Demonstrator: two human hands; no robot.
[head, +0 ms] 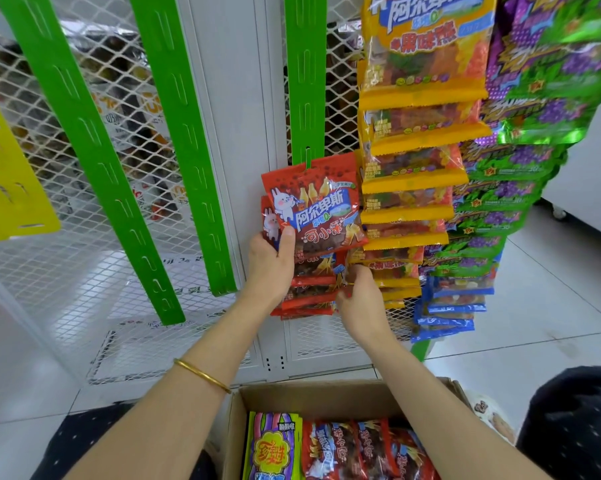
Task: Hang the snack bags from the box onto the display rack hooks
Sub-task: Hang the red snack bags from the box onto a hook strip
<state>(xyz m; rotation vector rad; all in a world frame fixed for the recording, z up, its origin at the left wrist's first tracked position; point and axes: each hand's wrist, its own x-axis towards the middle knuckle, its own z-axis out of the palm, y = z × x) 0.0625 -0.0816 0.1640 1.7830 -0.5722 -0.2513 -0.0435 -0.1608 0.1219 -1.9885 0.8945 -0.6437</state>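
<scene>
The mesh rack (49,265) carries three green strips (84,150). The two on the left are bare. Right of the third strip hang three columns of overlapped bags: yellow bags (416,157), green bags (534,98) and, low down, blue bags (454,306).

An open cardboard box (309,393) sits at the bottom. In it lie one lollipop bag (271,448) on the left and at least three red bags (371,445) beside it.

On the third strip hangs a hung stack (309,292) of red bags, at least five, overlapped; the exact count is unclear.

Both forearms reach up and forward over the box to this stack. The left hand (269,268) grips the top bag (312,209) at its lower left corner, with the thumb flat on the front and the fingers hidden behind. That bag's top hole sits on the strip's hook. The right hand (357,292) is lower, its fingers curled onto the stack's right edge, pinching a lower bag there.

One gold bangle (202,375) circles the left forearm.
</scene>
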